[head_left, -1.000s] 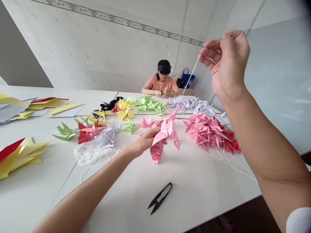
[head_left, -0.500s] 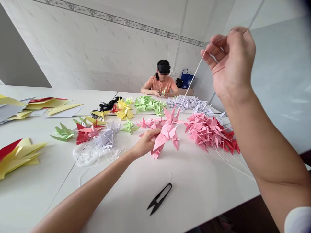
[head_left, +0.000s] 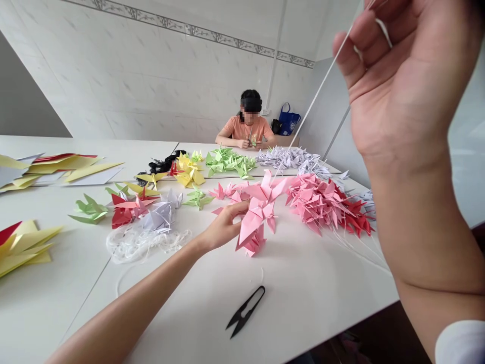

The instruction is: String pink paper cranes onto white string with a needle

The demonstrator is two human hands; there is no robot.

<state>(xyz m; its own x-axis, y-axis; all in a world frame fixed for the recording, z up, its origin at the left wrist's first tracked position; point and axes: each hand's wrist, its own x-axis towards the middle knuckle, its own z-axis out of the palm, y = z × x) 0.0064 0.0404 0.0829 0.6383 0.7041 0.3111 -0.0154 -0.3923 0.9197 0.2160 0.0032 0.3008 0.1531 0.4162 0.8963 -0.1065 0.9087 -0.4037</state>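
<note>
White bench (head_left: 310, 308), tiled walls (head_left: 113, 86) behind: the left hand (head_left: 223, 227) closes on a pink paper crane (head_left: 255, 217), while the raised right hand (head_left: 401, 86) pinches its white string (head_left: 314, 96).

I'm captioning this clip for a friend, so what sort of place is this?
Probably a craft workroom: long white tables hold colour-sorted heaps of origami cranes, with thread snips nearby and another person working at the far end.
</note>
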